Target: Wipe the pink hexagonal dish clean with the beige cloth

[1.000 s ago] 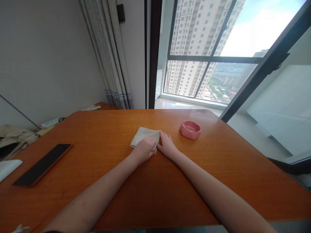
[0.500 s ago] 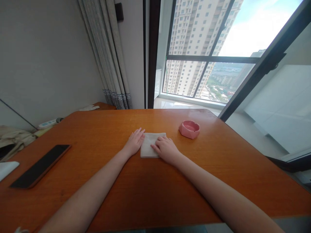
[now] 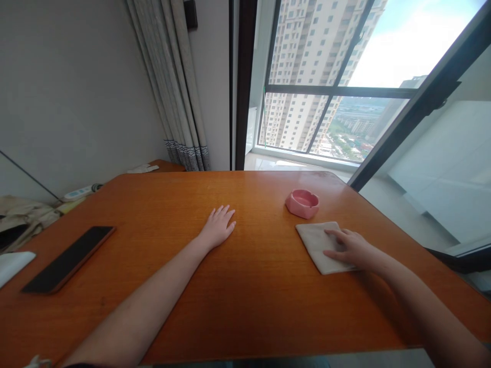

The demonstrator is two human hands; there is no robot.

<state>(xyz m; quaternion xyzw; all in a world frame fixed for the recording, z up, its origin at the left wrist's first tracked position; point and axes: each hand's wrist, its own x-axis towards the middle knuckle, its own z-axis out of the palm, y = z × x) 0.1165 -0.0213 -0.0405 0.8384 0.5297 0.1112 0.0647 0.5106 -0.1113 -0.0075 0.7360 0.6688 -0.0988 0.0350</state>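
Near the middle of the wooden table (image 3: 172, 204), my left hand (image 3: 217, 227) lies flat with its fingers spread, holding nothing. Off to the right, my right hand (image 3: 351, 248) presses down on a folded white cloth (image 3: 316, 243) and holds it from above, fingers bent and thumb apart from the forefinger. Flat on the tabletop, the cloth reaches out past the fingertips toward the left. Just behind it, close but apart, stands a pink ashtray (image 3: 302, 203) with notches in its rim.
A long black flat object (image 3: 69, 259) lies on the table's left side, with a white item (image 3: 15, 266) at the edge beside it. Beyond the left edge are a power strip (image 3: 79, 193) and crumpled fabric (image 3: 30, 214). A grey curtain (image 3: 172, 92) hangs behind, next to a large window (image 3: 337, 92).
The cloth has travelled with my right hand from the table's middle to the right, in front of the ashtray. My left hand has stayed nearly in place, fingers now more spread.
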